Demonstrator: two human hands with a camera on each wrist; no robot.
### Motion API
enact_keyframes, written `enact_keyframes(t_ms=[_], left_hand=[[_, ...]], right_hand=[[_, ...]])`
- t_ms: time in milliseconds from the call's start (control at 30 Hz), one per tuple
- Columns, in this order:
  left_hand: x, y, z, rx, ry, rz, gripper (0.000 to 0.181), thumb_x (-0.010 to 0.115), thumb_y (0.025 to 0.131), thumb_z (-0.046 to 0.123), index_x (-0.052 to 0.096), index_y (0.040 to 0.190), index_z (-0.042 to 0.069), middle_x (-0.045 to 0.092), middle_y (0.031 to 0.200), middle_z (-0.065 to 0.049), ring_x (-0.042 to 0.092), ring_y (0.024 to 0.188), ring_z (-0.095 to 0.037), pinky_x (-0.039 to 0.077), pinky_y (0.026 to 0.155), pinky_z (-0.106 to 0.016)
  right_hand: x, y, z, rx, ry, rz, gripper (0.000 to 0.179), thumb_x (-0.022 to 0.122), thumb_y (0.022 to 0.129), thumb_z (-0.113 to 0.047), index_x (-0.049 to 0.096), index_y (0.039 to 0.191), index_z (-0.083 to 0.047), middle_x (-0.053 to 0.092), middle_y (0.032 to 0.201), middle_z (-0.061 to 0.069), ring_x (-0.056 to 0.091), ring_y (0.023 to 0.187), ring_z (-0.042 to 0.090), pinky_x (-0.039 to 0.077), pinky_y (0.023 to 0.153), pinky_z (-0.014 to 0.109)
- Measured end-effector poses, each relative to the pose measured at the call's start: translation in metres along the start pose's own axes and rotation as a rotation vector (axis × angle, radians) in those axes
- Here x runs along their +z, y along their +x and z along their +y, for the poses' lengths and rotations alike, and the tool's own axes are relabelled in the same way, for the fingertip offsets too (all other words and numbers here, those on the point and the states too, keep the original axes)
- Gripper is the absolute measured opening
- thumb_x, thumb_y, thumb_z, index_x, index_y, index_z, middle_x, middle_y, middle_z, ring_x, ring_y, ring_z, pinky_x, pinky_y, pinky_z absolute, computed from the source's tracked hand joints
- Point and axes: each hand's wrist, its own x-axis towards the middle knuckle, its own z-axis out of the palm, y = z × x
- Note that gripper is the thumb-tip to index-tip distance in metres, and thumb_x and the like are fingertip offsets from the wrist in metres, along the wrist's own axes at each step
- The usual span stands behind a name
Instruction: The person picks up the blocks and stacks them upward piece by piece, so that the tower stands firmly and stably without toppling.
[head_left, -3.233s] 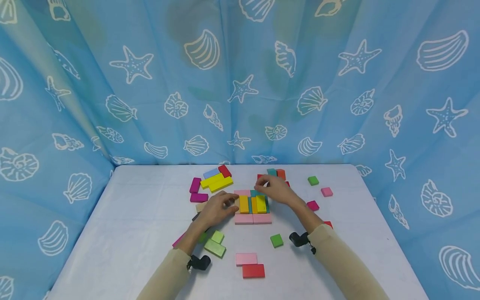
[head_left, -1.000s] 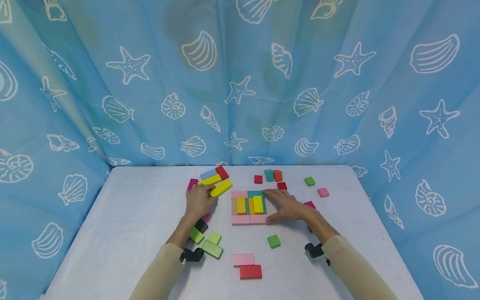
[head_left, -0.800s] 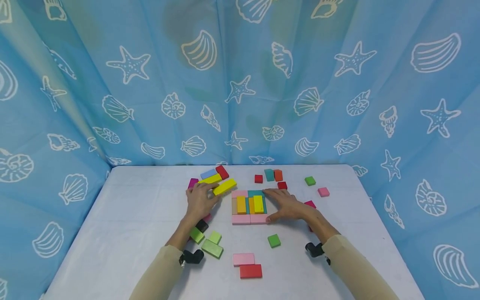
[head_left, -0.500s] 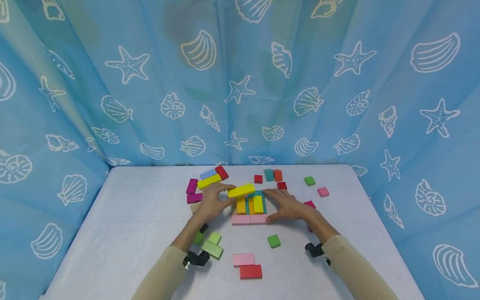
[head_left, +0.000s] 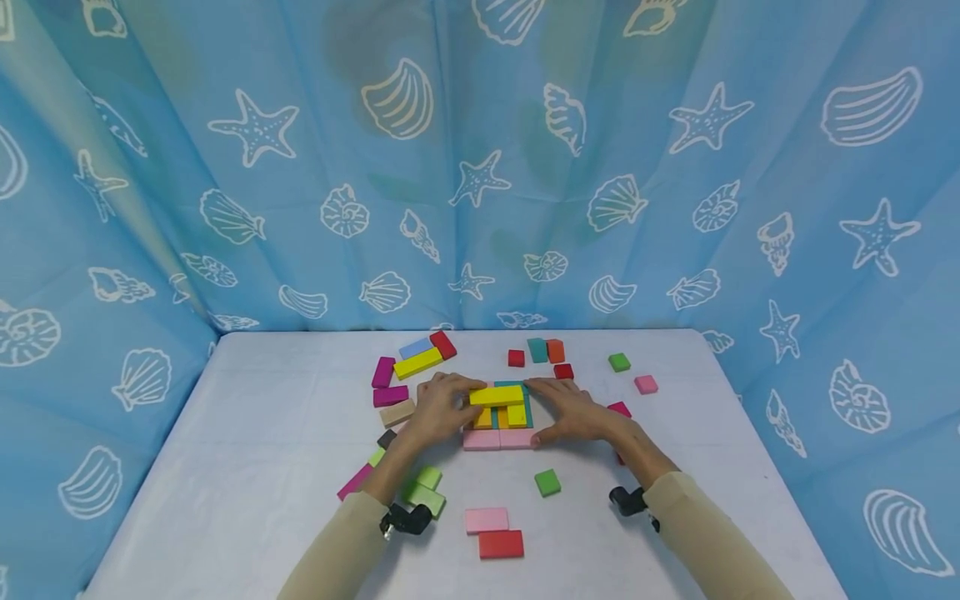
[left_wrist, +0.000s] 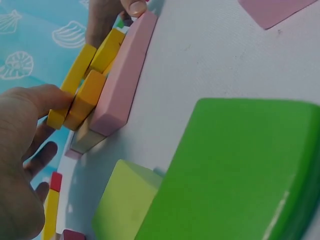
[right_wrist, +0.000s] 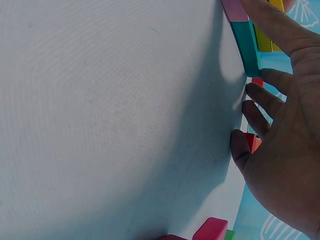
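Observation:
My left hand pinches a long yellow block between thumb and fingers. That block lies level, crosswise over an orange block and a shorter-looking yellow block. These rest on a flat layout with pink blocks along its near edge and a teal block at its far right corner. Spread along the layout's right side, my right hand has its thumb at the near pink block and its fingertips by the teal one. In the left wrist view the thumb covers part of the held yellow block.
Left of the layout lie another yellow block, magenta blocks, a beige block and light green blocks. Nearer are a pink block and a red block. Small coloured blocks sit behind, others rightward.
The left hand has picked a long yellow block from the back-left group, carried it right, and lowered it over the layout. The right hand moved to the layout's right side, then stayed.

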Motion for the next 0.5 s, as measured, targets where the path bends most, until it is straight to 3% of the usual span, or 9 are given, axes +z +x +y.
enact_keyframes(t_ms=[500], left_hand=[[0.0023, 0.0017, -0.0008, 0.011, -0.013, 0.001, 0.04, 0.074, 0.091, 0.028, 0.069, 0.13, 0.028, 0.067, 0.125, 0.006, 0.05, 0.115, -0.019, 0.03, 0.103, -0.052]], right_hand=[[-0.0002, 0.0001, 0.0023, -0.02, -0.009, 0.007, 0.111, 0.09, 0.067, -0.048, 0.03, 0.159, -0.031, 0.029, 0.164, 0.004, 0.019, 0.151, 0.034, 0.018, 0.112, 0.073]])
